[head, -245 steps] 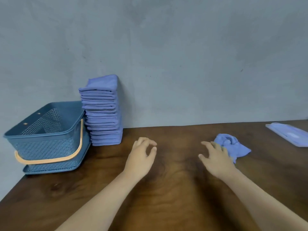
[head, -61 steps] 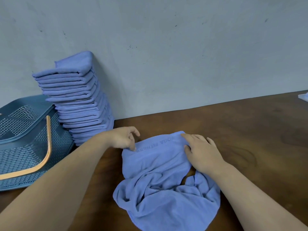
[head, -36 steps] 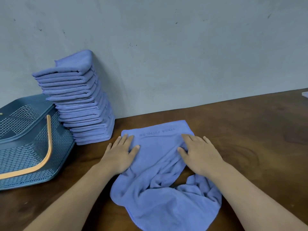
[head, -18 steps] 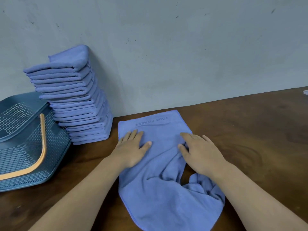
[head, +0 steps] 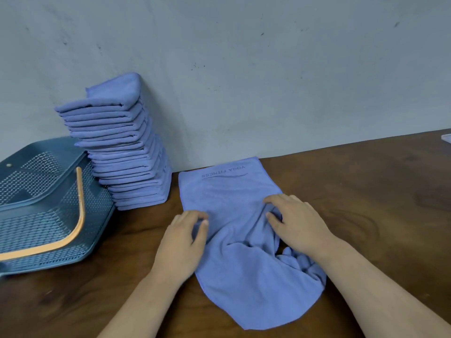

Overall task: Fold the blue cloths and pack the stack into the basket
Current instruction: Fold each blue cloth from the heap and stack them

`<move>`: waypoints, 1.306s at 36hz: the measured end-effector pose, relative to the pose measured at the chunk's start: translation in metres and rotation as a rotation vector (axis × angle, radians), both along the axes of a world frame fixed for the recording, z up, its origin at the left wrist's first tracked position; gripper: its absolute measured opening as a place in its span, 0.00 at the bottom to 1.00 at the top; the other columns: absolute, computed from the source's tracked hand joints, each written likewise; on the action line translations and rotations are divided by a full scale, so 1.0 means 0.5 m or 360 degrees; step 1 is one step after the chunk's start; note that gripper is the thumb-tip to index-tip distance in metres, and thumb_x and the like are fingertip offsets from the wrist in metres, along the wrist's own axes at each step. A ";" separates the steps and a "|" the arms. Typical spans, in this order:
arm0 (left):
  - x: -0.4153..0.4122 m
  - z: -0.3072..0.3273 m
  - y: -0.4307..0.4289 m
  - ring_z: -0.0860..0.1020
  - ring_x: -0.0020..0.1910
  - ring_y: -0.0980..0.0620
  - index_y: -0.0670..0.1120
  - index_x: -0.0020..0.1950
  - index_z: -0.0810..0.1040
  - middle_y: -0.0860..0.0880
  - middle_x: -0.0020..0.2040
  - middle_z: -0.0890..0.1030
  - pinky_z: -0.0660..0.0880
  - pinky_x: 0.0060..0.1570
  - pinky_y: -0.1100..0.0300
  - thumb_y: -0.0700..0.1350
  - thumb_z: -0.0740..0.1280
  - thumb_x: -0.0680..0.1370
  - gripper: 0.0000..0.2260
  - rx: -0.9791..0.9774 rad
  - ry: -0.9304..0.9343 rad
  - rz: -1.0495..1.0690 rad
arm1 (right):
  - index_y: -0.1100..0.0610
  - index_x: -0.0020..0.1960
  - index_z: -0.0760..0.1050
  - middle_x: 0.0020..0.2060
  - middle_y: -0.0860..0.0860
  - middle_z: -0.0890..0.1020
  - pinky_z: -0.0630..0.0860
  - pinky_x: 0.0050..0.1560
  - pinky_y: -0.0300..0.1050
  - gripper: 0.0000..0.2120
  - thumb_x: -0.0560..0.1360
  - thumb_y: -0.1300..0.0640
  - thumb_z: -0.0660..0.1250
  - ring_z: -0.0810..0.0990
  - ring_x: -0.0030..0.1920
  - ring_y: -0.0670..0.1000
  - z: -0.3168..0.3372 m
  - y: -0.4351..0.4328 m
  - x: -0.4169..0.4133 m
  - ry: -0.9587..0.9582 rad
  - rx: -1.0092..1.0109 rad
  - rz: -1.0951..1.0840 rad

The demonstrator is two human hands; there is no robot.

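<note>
1. a blue cloth (head: 231, 198) is spread on the dark wooden worktop (head: 366, 191) at the centre. its far end lies flat, close to the wall (head: 268, 69).
2. the near end of the cloth is rumpled, most of all at the near right.
3. the lettering "yoga fitness" (head: 223, 172) is printed across the far end and is seen upside down.
4. the left edge of the cloth is gripped by the left hand (head: 180, 242). the fingers are curled and a bit of cloth is seen between them and the thumb. the hand is somewhat blurred.
5. the right side of the cloth is held by the right hand (head: 297, 225). the fingers are bent and a ridge of cloth is bunched between thumb and forefinger.
6. a stack of folded blue cloths (head: 122, 152) is set at the far left against the wall, near the spread cloth but apart from it.
7. a blue mesh basket (head: 36, 215) is placed just left of the stack. its orange handle (head: 79, 211) is folded down over the near side.
8. a pale thing (head: 446, 141) is cut off at the far right edge and cannot be made out.
</note>
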State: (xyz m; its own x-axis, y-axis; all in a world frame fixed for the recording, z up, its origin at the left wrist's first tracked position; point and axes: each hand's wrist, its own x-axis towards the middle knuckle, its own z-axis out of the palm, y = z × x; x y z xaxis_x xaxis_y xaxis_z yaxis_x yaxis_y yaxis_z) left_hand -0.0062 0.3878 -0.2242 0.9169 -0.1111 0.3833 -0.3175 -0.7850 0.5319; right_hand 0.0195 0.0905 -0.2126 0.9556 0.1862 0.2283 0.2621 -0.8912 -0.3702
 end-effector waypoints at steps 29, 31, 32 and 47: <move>-0.294 0.010 -0.053 0.75 0.60 0.63 0.64 0.52 0.82 0.67 0.55 0.81 0.70 0.63 0.60 0.63 0.71 0.76 0.08 -0.0148 0.0397 -0.0217 | 0.56 0.40 0.80 0.29 0.46 0.80 0.70 0.32 0.47 0.15 0.80 0.50 0.63 0.76 0.30 0.50 0.094 -0.006 -0.344 0.0807 0.0582 -0.0231; -0.297 0.024 -0.055 0.78 0.57 0.60 0.59 0.48 0.84 0.63 0.51 0.84 0.73 0.58 0.58 0.54 0.73 0.79 0.01 -0.0392 0.0501 -0.0168 | 0.49 0.41 0.77 0.34 0.45 0.83 0.76 0.37 0.49 0.14 0.80 0.42 0.62 0.81 0.36 0.48 0.090 -0.006 -0.342 0.0652 0.0224 -0.0416; -0.300 0.032 -0.056 0.79 0.55 0.58 0.57 0.48 0.84 0.61 0.51 0.85 0.75 0.57 0.56 0.53 0.73 0.80 0.02 -0.0510 0.0566 -0.0151 | 0.46 0.42 0.77 0.36 0.45 0.83 0.78 0.39 0.48 0.15 0.80 0.38 0.62 0.82 0.38 0.47 0.090 -0.004 -0.342 0.0629 0.0112 -0.0484; -0.309 0.075 -0.084 0.84 0.59 0.55 0.49 0.64 0.78 0.51 0.56 0.88 0.74 0.58 0.61 0.45 0.73 0.81 0.13 -0.1400 0.0868 -0.0104 | 0.51 0.40 0.80 0.34 0.46 0.83 0.78 0.54 0.51 0.21 0.77 0.34 0.65 0.81 0.38 0.45 0.073 0.053 -0.310 0.0626 0.0175 -0.0423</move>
State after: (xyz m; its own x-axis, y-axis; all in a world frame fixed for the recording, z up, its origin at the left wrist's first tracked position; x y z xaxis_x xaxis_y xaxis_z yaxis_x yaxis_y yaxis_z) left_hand -0.1610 0.3458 -0.1870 0.9924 -0.0487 -0.1126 0.1107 -0.0394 0.9931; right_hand -0.1357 0.1169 -0.1759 0.9845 -0.0810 -0.1553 -0.1481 -0.8582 -0.4915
